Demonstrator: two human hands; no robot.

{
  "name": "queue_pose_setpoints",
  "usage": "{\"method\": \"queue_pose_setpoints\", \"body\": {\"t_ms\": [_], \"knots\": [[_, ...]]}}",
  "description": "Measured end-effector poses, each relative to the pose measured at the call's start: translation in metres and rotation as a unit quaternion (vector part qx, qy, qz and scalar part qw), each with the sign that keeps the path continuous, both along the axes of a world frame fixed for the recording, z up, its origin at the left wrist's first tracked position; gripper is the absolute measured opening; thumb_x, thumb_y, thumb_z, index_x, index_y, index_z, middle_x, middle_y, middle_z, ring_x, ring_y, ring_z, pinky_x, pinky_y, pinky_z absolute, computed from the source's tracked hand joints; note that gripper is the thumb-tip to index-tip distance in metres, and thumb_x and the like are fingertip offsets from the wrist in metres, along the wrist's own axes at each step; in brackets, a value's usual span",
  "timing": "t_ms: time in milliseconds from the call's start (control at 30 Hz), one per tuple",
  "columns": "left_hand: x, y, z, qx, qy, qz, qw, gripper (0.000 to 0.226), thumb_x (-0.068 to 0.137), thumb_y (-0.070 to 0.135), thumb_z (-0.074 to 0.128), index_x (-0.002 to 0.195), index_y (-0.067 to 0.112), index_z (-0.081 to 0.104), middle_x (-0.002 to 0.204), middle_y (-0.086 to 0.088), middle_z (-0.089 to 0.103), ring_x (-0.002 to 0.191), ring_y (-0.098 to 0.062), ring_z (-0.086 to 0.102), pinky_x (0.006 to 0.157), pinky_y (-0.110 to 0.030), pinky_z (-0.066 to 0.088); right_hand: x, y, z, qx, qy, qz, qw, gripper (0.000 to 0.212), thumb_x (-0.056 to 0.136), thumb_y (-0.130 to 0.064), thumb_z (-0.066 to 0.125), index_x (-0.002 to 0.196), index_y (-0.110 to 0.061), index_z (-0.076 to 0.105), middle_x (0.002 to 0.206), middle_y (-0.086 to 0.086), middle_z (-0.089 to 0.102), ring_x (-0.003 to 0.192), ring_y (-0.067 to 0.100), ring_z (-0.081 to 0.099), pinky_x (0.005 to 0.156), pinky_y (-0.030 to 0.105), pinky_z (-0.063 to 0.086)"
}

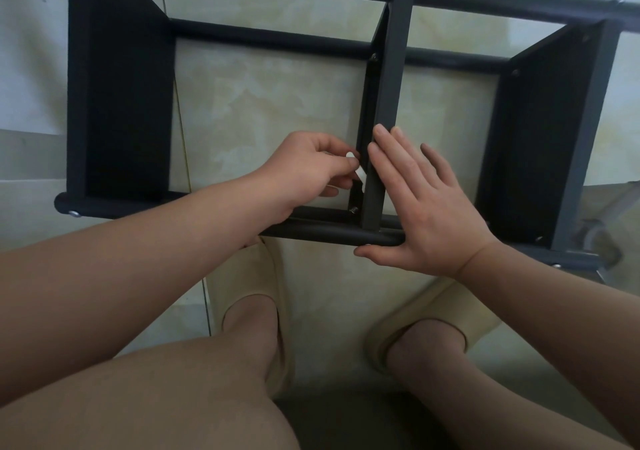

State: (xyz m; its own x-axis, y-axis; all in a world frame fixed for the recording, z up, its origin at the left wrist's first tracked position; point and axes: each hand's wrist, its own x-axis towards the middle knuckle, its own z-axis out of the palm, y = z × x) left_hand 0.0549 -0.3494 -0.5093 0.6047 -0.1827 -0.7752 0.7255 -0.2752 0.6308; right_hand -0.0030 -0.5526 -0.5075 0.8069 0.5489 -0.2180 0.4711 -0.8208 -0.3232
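- Fingers (341, 163) of our left hand (304, 172) pinch a small white tool (360, 173). They hold it against the inner face of the centre bar (388, 103) of the dark metal frame (117, 103), just above a screw (353, 210) near the front tube (329, 233).
- Our right hand (429, 214) lies flat along that bar, fingers straight and slightly spread, thumb against the front tube, steadying it.
- The frame stands on the tiled floor (263, 103) with side panels and cross tubes joined. We judge the work well along, with this bar's lower fastening left to tighten.
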Motion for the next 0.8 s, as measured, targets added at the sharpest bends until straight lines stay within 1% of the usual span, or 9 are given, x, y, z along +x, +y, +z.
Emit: {"method": "queue_pose_setpoints", "body": {"t_ms": [167,300,433,500,600,800], "knots": [[-0.0036,-0.0011,0.0002,-0.009,0.007,-0.026,1.0,0.004,0.094,0.017,0.069,0.091,0.02,0.07,0.073,0.006,0.074,0.077,-0.01,0.073,0.076,-0.029,0.056,-0.0005,-0.0002,-0.0006,-0.001,-0.003,0.002,1.0,0.117,0.082,-0.081,0.052,0.161,-0.003,0.016,0.17,0.011,0.004,0.157,0.025,0.001,0.123,0.057,0.019],[-0.0046,0.0002,0.0,0.002,0.003,-0.047,0.999,0.003,0.093,0.019,0.07,0.091,0.019,0.072,0.075,0.005,0.075,0.077,-0.009,0.073,0.077,-0.028,0.056,-0.0004,-0.0004,-0.001,-0.005,-0.003,0.003,1.0,0.116,0.083,-0.082,0.049,0.161,-0.003,0.015,0.17,0.01,0.004,0.157,0.025,0.0,0.123,0.056,0.018],[-0.0061,0.002,-0.0002,-0.008,0.017,-0.051,0.999,0.004,0.092,0.021,0.071,0.092,0.018,0.074,0.075,0.006,0.075,0.081,-0.011,0.073,0.078,-0.028,0.055,-0.0004,-0.0001,-0.0017,-0.007,-0.002,0.003,1.0,0.116,0.083,-0.083,0.047,0.161,-0.004,0.014,0.17,0.009,0.002,0.157,0.024,-0.002,0.124,0.056,0.016],[-0.0065,0.0017,-0.0004,-0.016,0.024,-0.047,0.998,0.004,0.092,0.021,0.071,0.09,0.019,0.074,0.074,0.007,0.074,0.081,-0.01,0.072,0.077,-0.027,0.055,-0.0005,-0.0001,-0.0019,-0.009,-0.001,0.003,1.0,0.116,0.083,-0.083,0.047,0.161,-0.005,0.014,0.171,0.009,0.002,0.157,0.023,-0.003,0.124,0.055,0.016],[-0.0053,0.0005,-0.0008,-0.03,0.038,-0.026,0.998,0.004,0.092,0.02,0.071,0.093,0.017,0.073,0.073,0.005,0.073,0.076,-0.009,0.071,0.072,-0.025,0.054,-0.0003,-0.0002,-0.0017,-0.007,-0.001,0.003,1.0,0.116,0.082,-0.083,0.047,0.161,-0.004,0.015,0.171,0.009,0.002,0.157,0.023,-0.002,0.124,0.055,0.016],[-0.0051,0.0006,-0.0002,-0.048,0.079,0.008,0.996,0.007,0.093,0.018,0.07,0.096,0.012,0.071,0.074,0.001,0.074,0.075,-0.011,0.072,0.065,-0.023,0.055,-0.0001,0.0001,-0.0004,-0.007,-0.001,0.003,1.0,0.116,0.083,-0.083,0.047,0.161,-0.003,0.016,0.17,0.01,0.004,0.157,0.024,-0.001,0.124,0.054,0.016]]}}
